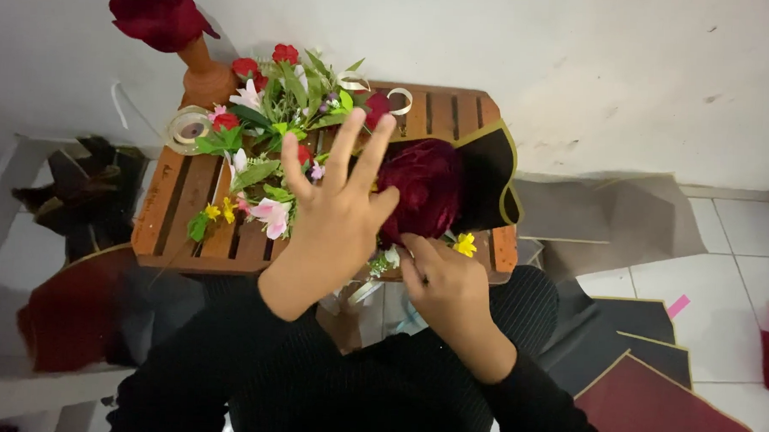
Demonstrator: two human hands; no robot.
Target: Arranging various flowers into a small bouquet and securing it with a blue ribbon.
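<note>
Looking down from the head camera, I list what I see, nearest first.

Sleeves: black ribbed sleeves (378, 386) fill the bottom middle of the view.

Right hand: my right hand (446, 286) sits low at the base of the bouquet, fingers curled and pinching at the stems beside a small yellow flower (464, 243); I cannot tell exactly what the fingertips grip.

Left hand: my left hand (338, 214) is raised over the flowers with fingers spread wide and loose, grasping nothing.

Bouquet: a dark red rose bloom (424, 192) lies just right of the left hand, wrapped on its far and right sides by black wrapping paper with a gold edge (488, 181).

Loose flowers: a heap of artificial flowers and leaves (268, 144), pink, red, white and yellow, lies left of the bouquet, partly under my left hand.

Table: everything rests on a small slatted wooden table (189, 209).

Floor, right: black and dark red paper sheets (651, 396) lie on white tiles.

Ribbon: a roll of pale ribbon (186, 126) sits at the table's far left corner.

Far corner: a terracotta vase (204, 73) holds another dark red rose (157, 10) against the white wall.
</note>
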